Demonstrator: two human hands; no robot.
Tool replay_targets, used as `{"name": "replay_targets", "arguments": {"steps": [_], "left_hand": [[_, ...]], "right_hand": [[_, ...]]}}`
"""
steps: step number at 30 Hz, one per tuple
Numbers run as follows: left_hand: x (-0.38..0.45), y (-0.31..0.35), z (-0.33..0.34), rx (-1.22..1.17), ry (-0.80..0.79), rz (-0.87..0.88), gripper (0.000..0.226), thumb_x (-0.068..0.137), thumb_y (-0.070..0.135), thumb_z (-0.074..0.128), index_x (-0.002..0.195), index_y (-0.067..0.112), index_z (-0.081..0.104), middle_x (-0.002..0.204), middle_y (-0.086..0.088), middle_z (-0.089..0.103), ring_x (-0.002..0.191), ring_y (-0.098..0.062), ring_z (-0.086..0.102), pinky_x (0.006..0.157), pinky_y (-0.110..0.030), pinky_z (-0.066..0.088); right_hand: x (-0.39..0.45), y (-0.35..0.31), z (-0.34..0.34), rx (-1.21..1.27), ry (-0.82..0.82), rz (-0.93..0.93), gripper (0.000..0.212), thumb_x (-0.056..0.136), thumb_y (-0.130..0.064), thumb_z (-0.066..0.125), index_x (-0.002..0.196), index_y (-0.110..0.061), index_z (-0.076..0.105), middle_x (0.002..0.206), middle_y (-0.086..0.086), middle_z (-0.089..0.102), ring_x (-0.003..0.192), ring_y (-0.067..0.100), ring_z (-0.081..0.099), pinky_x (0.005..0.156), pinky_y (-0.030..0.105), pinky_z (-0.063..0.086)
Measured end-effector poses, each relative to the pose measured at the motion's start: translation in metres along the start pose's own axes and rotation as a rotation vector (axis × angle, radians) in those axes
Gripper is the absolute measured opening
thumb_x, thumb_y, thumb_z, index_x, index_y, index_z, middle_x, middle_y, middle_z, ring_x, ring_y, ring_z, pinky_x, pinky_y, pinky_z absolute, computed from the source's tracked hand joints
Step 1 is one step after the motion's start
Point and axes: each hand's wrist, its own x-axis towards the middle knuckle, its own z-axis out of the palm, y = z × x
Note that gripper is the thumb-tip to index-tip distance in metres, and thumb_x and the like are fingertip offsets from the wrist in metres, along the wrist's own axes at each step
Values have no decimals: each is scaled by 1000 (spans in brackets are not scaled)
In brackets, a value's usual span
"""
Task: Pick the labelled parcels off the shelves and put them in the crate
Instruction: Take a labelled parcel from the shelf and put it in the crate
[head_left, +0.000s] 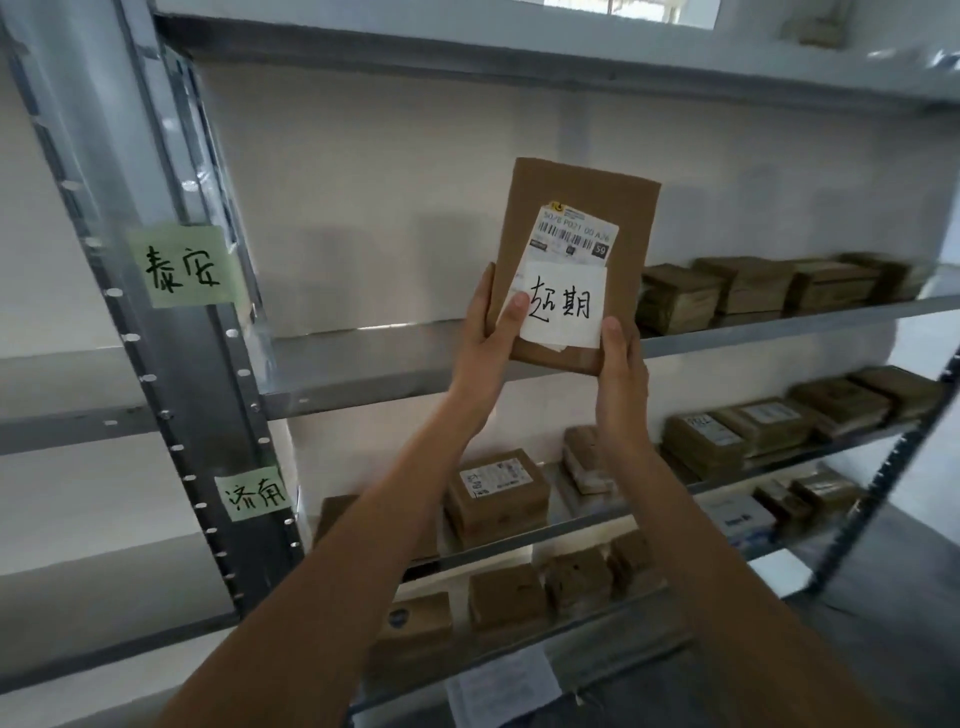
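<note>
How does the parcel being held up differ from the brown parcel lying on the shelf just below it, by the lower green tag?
The held parcel stands upright in both hands, left hand and right hand; the shelf parcel lies flat, untouched. The held parcel carries a handwritten white note below its barcode label; the shelf parcel shows only a printed label. Both are brown cardboard.

Grey metal shelving (363, 371) carries brown parcels: a row (769, 291) toward the right end of the middle shelf, more parcels (498, 496) spread along the lower shelves.

Parcel (574, 218) note: 超期; upright tags: 泰安 (182, 266), 济南 (256, 493).
</note>
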Motion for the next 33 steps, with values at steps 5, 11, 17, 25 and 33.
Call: {"name": "replay_targets", "arguments": {"steps": [5,11,17,25,33], "left_hand": [[-1,-28,70,-31,-119,-42,49,97,30,54,143,20,41,127,-3,63,103,-3,65,79,-16,54],[4,-66,181,21,-315,-156,60,96,37,52,149,22,29,136,-6,56,121,-21,57,103,-43,47],[-1,-94,298,28,-416,-211,58,94,43,53,146,23,35,132,-6,60,117,-22,59,100,-45,49],[-26,-132,415,-70,-595,-294,56,94,43,53,144,26,36,128,-6,61,109,-19,63,90,-39,56],[-30,-168,495,-96,-739,-344,51,91,33,61,138,27,42,119,5,60,90,-2,61,56,-5,48]], "right_hand": [[14,6,-75,12,117,27,44,95,-54,45,130,-29,52,110,-11,65,100,5,61,81,24,49],[47,9,-185,8,256,117,57,92,-56,49,137,-23,44,120,0,64,105,15,63,93,38,52],[75,11,-290,-82,402,125,57,93,-58,45,140,-26,42,129,2,61,112,20,61,97,41,51],[82,19,-404,-170,567,169,49,97,-52,42,133,-19,44,114,-1,63,95,11,63,68,19,51],[109,44,-485,-222,704,219,49,97,-52,43,133,-19,46,109,-4,61,86,1,57,59,14,45]]}}
